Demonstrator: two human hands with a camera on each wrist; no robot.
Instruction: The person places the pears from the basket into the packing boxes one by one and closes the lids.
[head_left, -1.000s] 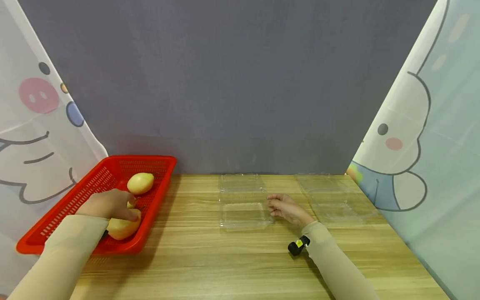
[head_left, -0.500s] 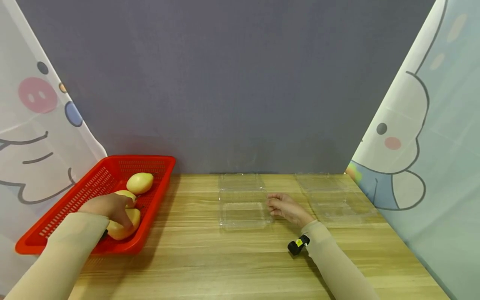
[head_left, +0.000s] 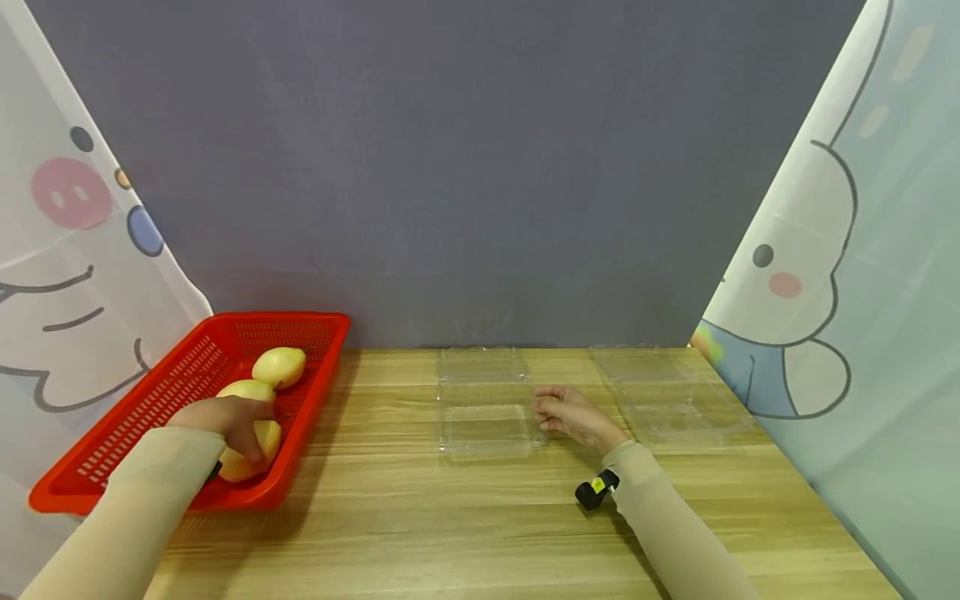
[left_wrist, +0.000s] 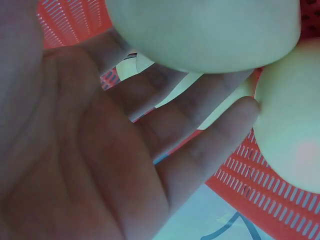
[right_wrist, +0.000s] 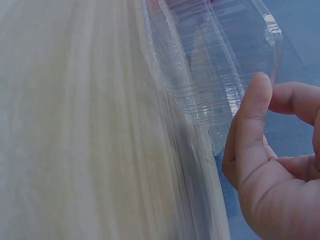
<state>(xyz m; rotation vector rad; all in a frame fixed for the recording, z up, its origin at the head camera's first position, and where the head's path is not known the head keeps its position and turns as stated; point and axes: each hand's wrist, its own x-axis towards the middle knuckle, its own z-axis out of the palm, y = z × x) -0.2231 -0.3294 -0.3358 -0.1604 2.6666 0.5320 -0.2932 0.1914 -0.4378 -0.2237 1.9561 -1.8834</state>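
Observation:
In the head view, my left hand reaches into the red basket, with thumb and fingers around the nearest yellow pear. In the left wrist view, that hand's fingers pass behind a pale pear, and one fingertip meets another pear. A second pear lies just beyond the hand, a third pear farther back. My right hand pinches the right rim of an opened clear plastic clamshell box, thumb and index finger at its edge in the right wrist view.
Another clear clamshell box lies opened to the right of my right hand. A grey partition stands behind the wooden table. Printed cloths hang at both sides.
My left hand has drawn slightly nearer, its fingers settling around the nearest pear and uncovering more of the pear behind. The right hand and the clear boxes have stayed in place.

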